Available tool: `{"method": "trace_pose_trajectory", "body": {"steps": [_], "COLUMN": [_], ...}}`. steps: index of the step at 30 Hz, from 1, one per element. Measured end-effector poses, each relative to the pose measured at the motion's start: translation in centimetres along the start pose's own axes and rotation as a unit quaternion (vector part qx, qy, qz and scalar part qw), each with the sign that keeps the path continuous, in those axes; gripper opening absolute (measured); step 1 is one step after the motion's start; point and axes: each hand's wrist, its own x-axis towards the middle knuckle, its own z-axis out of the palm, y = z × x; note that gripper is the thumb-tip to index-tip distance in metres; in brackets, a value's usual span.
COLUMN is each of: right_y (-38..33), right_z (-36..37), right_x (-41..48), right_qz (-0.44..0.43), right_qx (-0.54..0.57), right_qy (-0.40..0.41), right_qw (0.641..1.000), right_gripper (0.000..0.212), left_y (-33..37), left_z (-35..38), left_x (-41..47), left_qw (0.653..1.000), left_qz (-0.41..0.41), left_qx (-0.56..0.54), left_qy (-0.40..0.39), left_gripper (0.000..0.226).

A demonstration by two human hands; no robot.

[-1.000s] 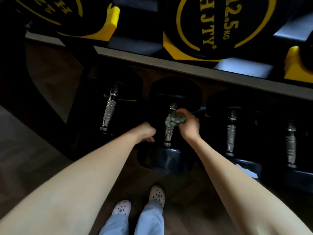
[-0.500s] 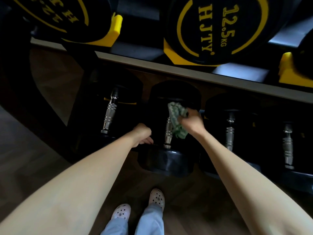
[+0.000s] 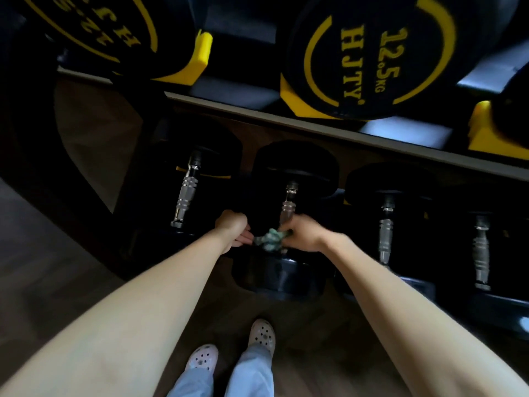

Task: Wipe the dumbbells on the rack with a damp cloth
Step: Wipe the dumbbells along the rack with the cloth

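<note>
Running front-to-back, dumbbell (image 3: 289, 202), cloth (image 3: 270, 239) at near end

A floor (image 3: 309, 356) of brown wood-grain planks is seen along the bottom of the view. More of it is shown at the upper left, where it is lit a warmer brown. Along the far left edge a paler, greyer stretch is seen. Two pale shoes are planted on the planks near the bottom centre. The left shoe (image 3: 201, 358) is set further back than the right shoe (image 3: 262, 335). Both are pierced with round holes over the toes. Their backs are covered by the hems of light blue trouser legs (image 3: 252, 373), which are cut off by the bottom edge.
</note>
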Motion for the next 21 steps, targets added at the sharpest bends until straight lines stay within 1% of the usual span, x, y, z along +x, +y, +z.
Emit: {"method": "trace_pose_trajectory", "body": {"steps": [2, 5, 7, 10, 11, 14, 15, 16, 17, 18, 19, 20, 21], "right_y": [0.4, 0.4, 0.3, -0.2, -0.1, 0.3, 0.8, 1.1, 1.5, 1.8, 2.1, 2.1, 1.7], "right_z": [0.5, -0.2, -1.0, -1.8, -2.1, -2.5, -1.8, -1.2, -0.1, 1.2, 2.5, 3.7, 5.0], "right_x": [-1.5, -3.2, -3.8, -5.3, -6.0, -8.4, -9.3, -9.6, -10.1, -10.5, -10.9, -11.2, -11.4], "right_qz": [0.017, 0.037, 0.046, 0.066, 0.072, 0.095, 0.115, 0.138, 0.169, 0.207, 0.252, 0.298, 0.339], "right_qx": [0.037, 0.100, 0.111, 0.138, 0.164, 0.280, 0.305, 0.316, 0.325, 0.337, 0.348, 0.350, 0.346], "right_qy": [-0.003, 0.004, -0.008, -0.009, -0.009, 0.002, 0.032, 0.085, 0.164, 0.248, 0.320, 0.363, 0.374], "right_qw": [0.999, 0.994, 0.993, 0.988, 0.984, 0.955, 0.945, 0.935, 0.916, 0.884, 0.844, 0.810, 0.790], "right_gripper": [0.010, 0.023, 0.016, 0.015, 0.013, 0.021, 0.019, 0.015, 0.012, 0.009, 0.007, 0.009, 0.016], "left_y": [0.3, 0.6, 0.9, 1.1, 1.0, 1.0, 0.8, 0.8, 0.7, 0.5, 0.4, 0.2, -0.2], "left_z": [0.4, 0.7, 0.8, 1.0, 1.1, 1.4, 1.6, 1.6, 1.6, 1.6, 1.6, 1.4, 1.1], "left_x": [-0.6, -1.4, -2.0, -2.9, -3.1, -4.0, -4.3, -4.3, -4.5, -4.7, -4.7, -4.8, -4.8], "left_qw": [1.000, 0.999, 0.998, 0.996, 0.995, 0.994, 0.995, 0.995, 0.996, 0.996, 0.995, 0.994, 0.993], "left_qz": [0.009, 0.018, 0.022, 0.024, 0.025, 0.024, 0.029, 0.036, 0.045, 0.055, 0.069, 0.080, 0.088], "left_qx": [0.018, 0.045, 0.061, 0.089, 0.096, 0.102, 0.099, 0.089, 0.083, 0.075, 0.074, 0.073, 0.076], "left_qy": [-0.001, -0.003, -0.003, -0.008, -0.009, -0.004, -0.001, 0.006, 0.006, 0.011, 0.019, 0.025, 0.033], "left_gripper": [0.032, 0.034, 0.034, 0.035, 0.036, 0.034, 0.032, 0.032, 0.031, 0.030, 0.028, 0.026, 0.025]}}
